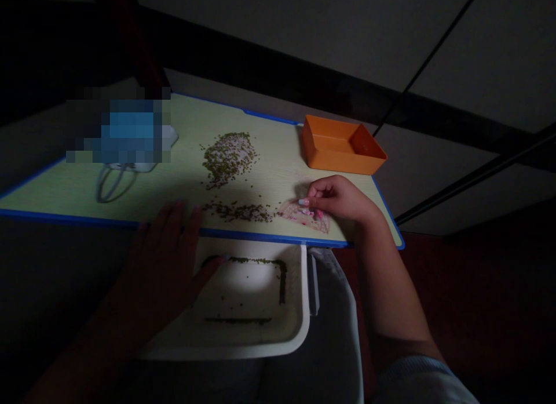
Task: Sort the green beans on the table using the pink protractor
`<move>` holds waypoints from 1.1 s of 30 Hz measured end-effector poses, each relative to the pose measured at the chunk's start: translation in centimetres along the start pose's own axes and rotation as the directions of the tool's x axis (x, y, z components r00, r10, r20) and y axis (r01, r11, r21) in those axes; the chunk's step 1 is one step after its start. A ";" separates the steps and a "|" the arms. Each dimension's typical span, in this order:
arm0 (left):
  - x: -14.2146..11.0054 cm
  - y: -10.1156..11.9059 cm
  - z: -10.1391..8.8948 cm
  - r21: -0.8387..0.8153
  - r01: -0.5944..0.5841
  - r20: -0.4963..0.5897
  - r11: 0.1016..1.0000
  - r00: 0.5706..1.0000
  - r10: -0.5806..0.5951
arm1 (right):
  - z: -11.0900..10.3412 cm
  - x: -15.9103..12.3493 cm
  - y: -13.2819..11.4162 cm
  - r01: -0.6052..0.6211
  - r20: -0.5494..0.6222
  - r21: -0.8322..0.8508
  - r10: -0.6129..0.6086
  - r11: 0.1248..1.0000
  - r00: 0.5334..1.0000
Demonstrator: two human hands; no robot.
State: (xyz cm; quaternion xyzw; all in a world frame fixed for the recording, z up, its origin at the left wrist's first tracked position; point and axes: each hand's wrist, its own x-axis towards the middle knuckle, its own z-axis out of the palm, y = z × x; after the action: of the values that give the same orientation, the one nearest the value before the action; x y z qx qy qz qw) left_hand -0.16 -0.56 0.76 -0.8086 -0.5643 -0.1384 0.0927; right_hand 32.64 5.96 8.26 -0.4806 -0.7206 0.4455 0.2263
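Fingers spread, my left hand [167, 256] lies in shadow across the table's near edge, its thumb reaching over a white basin [299, 334]. The fingertips are close to a thin row of small dark green grains [243, 211]. A larger heap of green and pale grains [229, 155] is farther back on the table. My right hand [336, 198] is closed, thumb pressed to its curled fingers, above a pink fan-shaped patterned patch [306, 215]. What the pinch holds, if anything, is hidden. Small green grains line the basin's inner edges.
Behind my right hand stands an open orange box [341, 157]. A pixelated blue object with a looped cord [104, 186] is at the table's left. The pale table [186, 126] has a blue rim, with pale cabinet panels [469, 73] behind it.
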 end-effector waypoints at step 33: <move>0.1 0.1 0.0 -0.006 0.002 -0.001 1.000 1.000 -0.002 | -1.0 -0.3 0.5 -0.099 -0.031 -0.071 0.097 0.993 0.995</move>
State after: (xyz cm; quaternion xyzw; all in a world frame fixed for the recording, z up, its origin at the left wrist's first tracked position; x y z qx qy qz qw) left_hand -0.02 -0.57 0.81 -0.8081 -0.5648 -0.1407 0.0906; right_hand 33.74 6.21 8.31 -0.5292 -0.7087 0.4233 0.1965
